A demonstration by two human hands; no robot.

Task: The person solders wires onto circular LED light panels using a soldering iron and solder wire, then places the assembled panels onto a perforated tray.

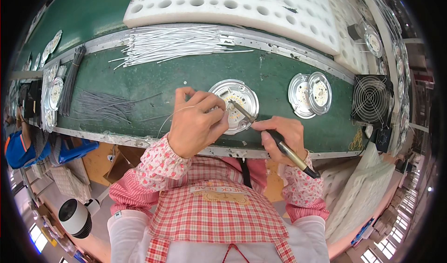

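A round silver LED lamp disc (252, 105) lies on the green bench in front of me, its pale inner board dotted with small parts. My right hand (285, 135) grips a soldering iron (293, 156) like a pen, and the iron's tip reaches the board near the disc's middle. Bent over the disc's left side, my left hand (199, 118) has its fingers closed in a pinch on a thin solder wire (168, 118), which trails out to the left of the hand. The fingers hide part of the disc and the wire's end.
White wires (172, 44) lie piled toward the back, grey wires (104, 105) to the left. Two more LED discs (320, 94) overlap on the right, before a black fan (371, 99). White foam boards with round holes (223, 11) stand behind the bench's metal rail. A person's blue sleeve (23, 149) shows far left.
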